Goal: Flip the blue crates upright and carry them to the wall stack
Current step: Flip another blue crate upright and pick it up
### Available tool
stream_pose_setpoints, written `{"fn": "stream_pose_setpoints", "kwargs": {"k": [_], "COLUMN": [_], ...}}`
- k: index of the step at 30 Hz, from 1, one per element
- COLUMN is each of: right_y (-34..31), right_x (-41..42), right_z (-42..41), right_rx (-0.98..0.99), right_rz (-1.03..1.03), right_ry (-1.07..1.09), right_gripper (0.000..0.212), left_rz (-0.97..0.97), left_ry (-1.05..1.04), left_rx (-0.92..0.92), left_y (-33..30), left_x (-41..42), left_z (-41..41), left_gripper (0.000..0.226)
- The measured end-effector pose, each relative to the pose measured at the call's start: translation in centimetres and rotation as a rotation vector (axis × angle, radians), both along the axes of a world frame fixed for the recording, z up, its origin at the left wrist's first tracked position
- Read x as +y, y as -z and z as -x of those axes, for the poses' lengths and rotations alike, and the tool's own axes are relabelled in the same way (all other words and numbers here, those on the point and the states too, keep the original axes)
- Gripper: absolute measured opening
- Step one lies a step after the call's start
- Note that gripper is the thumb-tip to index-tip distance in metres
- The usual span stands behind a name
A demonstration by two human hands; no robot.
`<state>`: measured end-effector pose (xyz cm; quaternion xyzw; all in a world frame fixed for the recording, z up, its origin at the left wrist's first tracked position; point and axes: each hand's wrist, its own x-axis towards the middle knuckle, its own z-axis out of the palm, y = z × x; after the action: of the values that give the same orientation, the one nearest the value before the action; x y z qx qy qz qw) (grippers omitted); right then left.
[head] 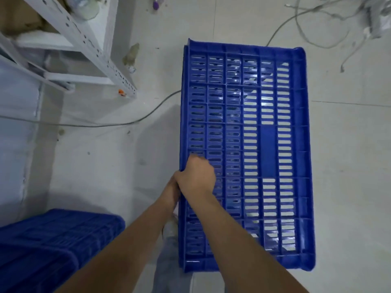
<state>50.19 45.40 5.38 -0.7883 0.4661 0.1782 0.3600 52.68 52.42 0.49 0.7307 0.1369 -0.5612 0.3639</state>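
A blue crate (pixel 245 153) of hard, glossy moulded plastic fills the middle of the view, a long rectangle whose slotted lattice face is turned toward the camera, pale floor (pixel 349 144) showing through the right-hand rows of slots. Both hands meet at its left long edge, somewhat nearer than halfway along. The right hand (pixel 195 176) has its grip closed over that rim, fingers curled onto the ribbed lattice and thumb at the outer side. The left hand (pixel 172 191) sits just below and behind it, touching the same edge; its grip is mostly hidden by the right wrist (whether its fingers are fully wrapped I cannot tell).

Away from the grip, the crate's far short edge has a raised lip with rounded corners; the near short edge ends close to the person's legs. Right of the crate lies open, smooth tiled floor. Left of the grip there is a bare strip of floor crossed by a thin grey cable (pixel 95 124), and beyond it a white perforated metal shelf frame (pixel 93 47). Near-left of the grip sits a second blue crate (pixel 53 246), darker in shadow, its ribbed surface up. More loose cables (pixel 313 24) tangle at the far right.
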Motion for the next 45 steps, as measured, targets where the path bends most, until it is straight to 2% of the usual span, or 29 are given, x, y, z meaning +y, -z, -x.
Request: {"fn": "stream_pose_setpoints", "kwargs": {"k": [5,8,11,14,17,20,21,23,24,25,27,28,31,32,35,39,42,45], "right_y": [2.5,3.1,2.4,0.6,-1.4,-1.3,-0.8,0.4,0.8,1.4,2.3,2.5,2.0,1.7,1.3,1.1,1.1,0.4], "right_x": [2.7,2.6,-0.1,-4.9,-10.3,-14.4,-15.2,-15.3,-14.7,-13.9,-12.9,-12.8,-13.5,-13.6,-13.2,-11.5,-10.0,-8.8], "right_z": [-2.1,-2.1,0.9,5.7,10.8,14.6,15.4,16.0,16.1,16.2,16.6,16.7,17.0,17.1,17.2,17.4,17.1,16.0], "right_rx": [-0.026,-0.152,-0.293,-0.302,-0.313,-0.214,-0.170,-0.135,-0.097,-0.070,-0.043,-0.035,-0.063,-0.096,-0.199,-0.316,-0.369,-0.422], "right_rz": [-0.052,-0.131,-0.241,-0.047,0.205,0.253,0.182,-0.096,-0.231,-0.322,-0.348,-0.335,-0.437,-0.466,-0.426,-0.514,-0.539,-0.511], "right_ry": [-0.056,-0.048,0.069,0.182,0.381,0.571,0.627,0.732,0.781,0.823,0.847,0.841,0.842,0.836,0.841,0.896,0.853,0.799], "right_gripper": [0.025,0.008,0.032,0.022,0.009,0.035,0.037,0.034,0.043,0.062,0.091,0.091,0.053,0.046,0.038,0.024,0.024,0.009], "left_rz": [0.006,-0.024,0.035,0.016,0.079,0.066,0.059,0.046,0.045,0.050,0.056,0.058,0.058,0.063,0.066,0.078,0.059,0.024], "left_ry": [-0.174,-0.128,-0.080,-0.058,0.105,0.237,0.259,0.279,0.272,0.264,0.258,0.258,0.253,0.249,0.243,0.244,0.259,0.242], "left_rx": [0.024,-0.004,-0.059,-0.258,-0.489,-0.593,-0.595,-0.589,-0.591,-0.599,-0.616,-0.620,-0.623,-0.624,-0.615,-0.620,-0.629,-0.609], "left_y": [1.3,0.8,0.7,-1.0,-2.3,-1.7,-1.3,-1.0,-0.8,-0.6,-0.4,-0.3,0.1,0.1,0.0,0.1,0.1,0.2], "left_x": [2.9,3.6,4.1,2.9,1.0,0.0,-0.1,-0.1,0.0,0.0,0.1,0.1,0.3,0.3,0.3,1.3,2.6,3.8], "left_z": [-0.6,-1.1,-1.0,-0.5,0.0,0.3,0.4,0.3,0.4,0.4,0.4,0.5,0.4,0.4,0.4,-0.7,-2.0,-3.3], "left_gripper": [0.033,0.034,0.053,0.055,0.069,0.077,0.077,0.076,0.076,0.075,0.074,0.074,0.072,0.072,0.072,0.071,0.068,0.067]}}
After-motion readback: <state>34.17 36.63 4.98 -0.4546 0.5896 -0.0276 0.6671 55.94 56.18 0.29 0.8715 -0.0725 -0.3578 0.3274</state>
